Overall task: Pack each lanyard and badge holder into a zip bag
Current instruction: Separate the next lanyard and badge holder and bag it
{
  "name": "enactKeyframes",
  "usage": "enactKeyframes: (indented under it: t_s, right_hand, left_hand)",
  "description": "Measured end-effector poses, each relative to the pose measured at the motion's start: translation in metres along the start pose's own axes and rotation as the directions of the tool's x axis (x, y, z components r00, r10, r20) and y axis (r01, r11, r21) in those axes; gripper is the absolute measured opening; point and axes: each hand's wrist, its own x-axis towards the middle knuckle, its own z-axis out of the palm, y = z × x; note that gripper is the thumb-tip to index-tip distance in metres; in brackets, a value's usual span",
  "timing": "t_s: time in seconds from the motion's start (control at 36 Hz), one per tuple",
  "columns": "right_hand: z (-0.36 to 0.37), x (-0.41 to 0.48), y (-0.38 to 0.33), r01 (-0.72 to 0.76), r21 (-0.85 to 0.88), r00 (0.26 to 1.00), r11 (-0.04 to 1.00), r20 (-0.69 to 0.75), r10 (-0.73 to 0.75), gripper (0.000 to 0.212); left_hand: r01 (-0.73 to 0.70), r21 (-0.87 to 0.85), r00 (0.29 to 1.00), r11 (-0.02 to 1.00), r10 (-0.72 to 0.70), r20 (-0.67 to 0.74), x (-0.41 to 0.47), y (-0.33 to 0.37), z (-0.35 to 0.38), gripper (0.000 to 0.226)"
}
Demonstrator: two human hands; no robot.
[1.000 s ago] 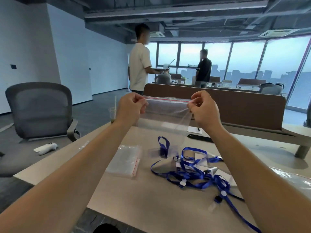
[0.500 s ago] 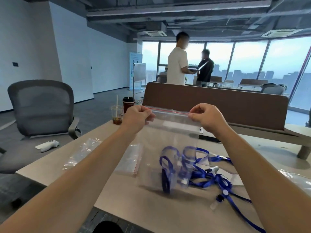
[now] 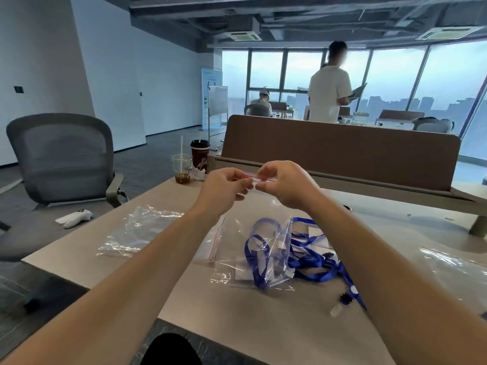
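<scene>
Pinching the red-striped top of the zip bag (image 3: 275, 242) with left hand (image 3: 224, 188) and right hand (image 3: 287, 187), drawn nearly together. Hanging below them, bottom resting mid-desk (image 3: 237, 314), holding a blue lanyard (image 3: 255, 259). Just beside loose lanyards (image 3: 317, 259) toward the right edge.

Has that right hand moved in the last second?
Yes. Pinching the bag, the right hand has shifted left, nearly meeting the left hand, and sits lower against the brown divider.

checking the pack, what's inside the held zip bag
A blue lanyard shows through the clear zip bag, beside a white piece. Wrinkles hide whether that is the badge holder.
</scene>
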Motion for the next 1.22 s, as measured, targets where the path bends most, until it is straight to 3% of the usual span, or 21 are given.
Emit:
enactKeyframes:
  t_s: [0.08,0.19,0.67,0.94,1.22]
  right_hand:
    - [0.004,0.001,0.000,-0.023,0.017,1.000,1.000,-0.007,0.023,0.006]
    - [0.005,0.002,-0.001,-0.036,0.044,0.999,0.998,0.032,0.034,0.001]
    - [0.018,0.003,-0.010,-0.087,0.136,0.992,0.987,0.104,0.073,0.006]
    - [0.020,0.002,-0.010,-0.090,0.134,0.989,0.987,0.125,0.073,0.005]
    - [0.011,0.004,-0.008,-0.089,0.099,0.992,0.991,0.100,0.079,0.009]
  left_hand:
    - [-0.010,0.030,1.000,1.000,0.010,-0.004,-0.002,-0.002,-0.003,0.010]
    - [-0.012,0.008,1.000,1.000,0.012,-0.011,-0.002,-0.003,-0.006,0.011]
    - [-0.117,0.314,0.990,0.942,0.136,-0.037,-0.002,-0.014,-0.002,0.013]
    - [-0.145,0.356,0.986,0.923,0.164,-0.023,-0.002,-0.019,0.001,0.012]
    - [-0.106,0.291,0.980,0.951,0.150,-0.134,0.002,-0.021,-0.001,0.011]
